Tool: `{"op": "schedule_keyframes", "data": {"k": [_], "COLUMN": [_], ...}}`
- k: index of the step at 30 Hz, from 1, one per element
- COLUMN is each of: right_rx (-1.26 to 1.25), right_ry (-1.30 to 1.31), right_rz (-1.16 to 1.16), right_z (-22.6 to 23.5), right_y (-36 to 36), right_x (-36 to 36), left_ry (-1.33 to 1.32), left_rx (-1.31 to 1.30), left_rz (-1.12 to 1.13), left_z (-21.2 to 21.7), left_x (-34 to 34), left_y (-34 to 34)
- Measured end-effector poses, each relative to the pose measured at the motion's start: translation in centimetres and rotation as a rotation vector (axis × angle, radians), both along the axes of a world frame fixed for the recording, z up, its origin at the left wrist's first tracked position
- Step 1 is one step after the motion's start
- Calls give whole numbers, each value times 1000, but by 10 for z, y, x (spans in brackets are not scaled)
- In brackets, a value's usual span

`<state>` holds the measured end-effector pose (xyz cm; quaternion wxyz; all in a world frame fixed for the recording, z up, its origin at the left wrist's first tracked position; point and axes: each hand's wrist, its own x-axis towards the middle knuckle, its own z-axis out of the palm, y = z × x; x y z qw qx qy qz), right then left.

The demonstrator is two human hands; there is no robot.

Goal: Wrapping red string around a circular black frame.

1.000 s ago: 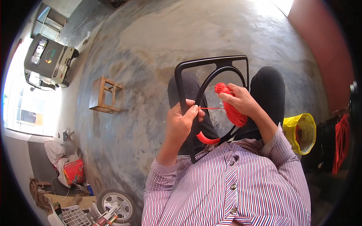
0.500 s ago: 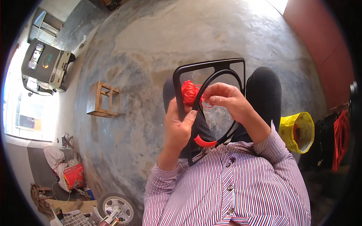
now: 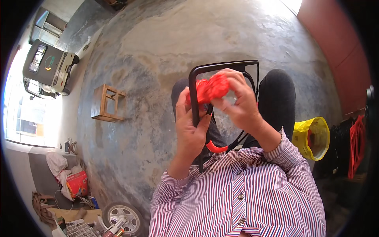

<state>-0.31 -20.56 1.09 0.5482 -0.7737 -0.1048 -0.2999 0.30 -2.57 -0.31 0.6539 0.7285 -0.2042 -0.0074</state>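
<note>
Since half a second ago the red cord bundle (image 3: 211, 87) has shifted right and up to the far left corner of the black frame (image 3: 224, 65), which stands on the lap. Right hand (image 3: 241, 104) pinches the bundle; left hand (image 3: 190, 128) clasps the frame's left bar. Judging by this, weaving is under way; the next pass needs the bundle threaded through cleanly.

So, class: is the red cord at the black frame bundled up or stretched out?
Bundled up. The red cord sits as a tight wad against the black frame, pinched in the right hand; no long stretched strand shows.
</note>
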Motion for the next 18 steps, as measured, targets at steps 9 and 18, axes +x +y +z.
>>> {"op": "schedule_keyframes", "data": {"k": [9, 18], "right_rx": [1093, 895], "right_ry": [37, 523], "right_rz": [736, 726], "right_z": [16, -1], "right_y": [-39, -20], "right_x": [-18, -73], "left_ry": [333, 519], "left_rx": [-211, -150], "left_rz": [68, -22], "left_z": [-20, -3], "left_x": [18, 23], "left_y": [32, 39]}}
